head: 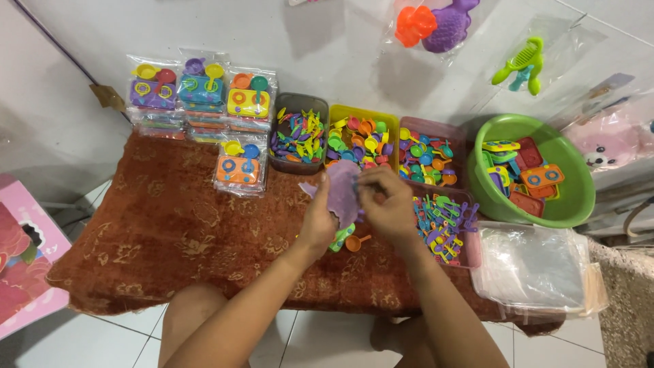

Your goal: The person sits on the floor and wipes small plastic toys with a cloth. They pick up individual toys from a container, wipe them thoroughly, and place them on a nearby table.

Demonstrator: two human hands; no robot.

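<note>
Both my hands meet over the middle of a rust-brown patterned cloth (170, 232). My left hand (320, 221) grips the lower edge of a purple toy stove piece (343, 187), which stands tilted between the hands. My right hand (388, 204) closes on its right side, fingers curled. Just below the hands lie a small orange toy pan (355, 241) and a green toy piece (340, 240) on the cloth. What the right fingers pinch is hidden.
Behind the hands stand trays of small coloured toy utensils (298, 135), cups (361, 140) and pots (428, 153); another tray of utensils (446, 225) is at right. A green bowl (572, 197) holds toy stoves. Packed toy sets (197, 95) lie back left, clear bags (538, 266) right.
</note>
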